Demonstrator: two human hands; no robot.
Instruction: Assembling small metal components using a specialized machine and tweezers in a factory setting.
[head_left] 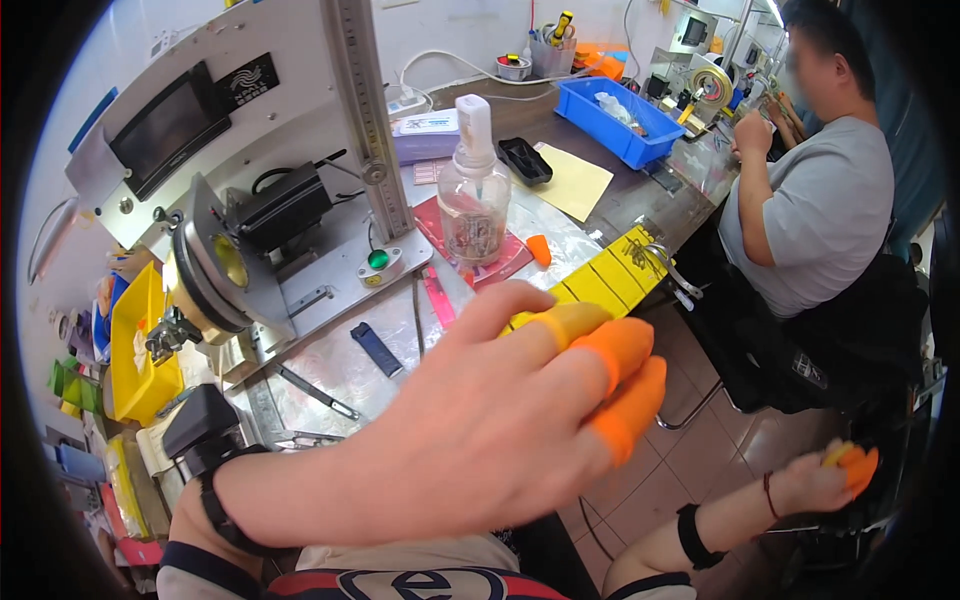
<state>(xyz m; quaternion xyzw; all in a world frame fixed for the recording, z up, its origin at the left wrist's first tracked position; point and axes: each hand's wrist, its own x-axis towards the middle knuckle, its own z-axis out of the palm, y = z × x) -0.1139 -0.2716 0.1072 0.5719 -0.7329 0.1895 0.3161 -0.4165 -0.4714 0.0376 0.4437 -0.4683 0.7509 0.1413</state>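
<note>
My left hand [480,420] reaches across the middle, its back toward me, above the near edge of the bench. Orange finger cots [628,390] and a yellow one cover its fingers, which are bent and close together; whatever lies inside them is hidden. Under and beyond its fingertips lies a yellow divided strip [605,280], with small dark metal bits [638,250] at the far end. Off to the far right, away from the bench, my right hand [815,485] is slightly blurred. Its fingers, also in orange and yellow cots, are curled, and their contents cannot be made out.
A machine with a round head [205,265] and upright scale [360,100] fills the left. A clear pump bottle [475,215], dark blue bar [377,349] and tweezers [318,392] are on the bench. Beyond are a blue bin [615,125] and a seated co-worker [815,180].
</note>
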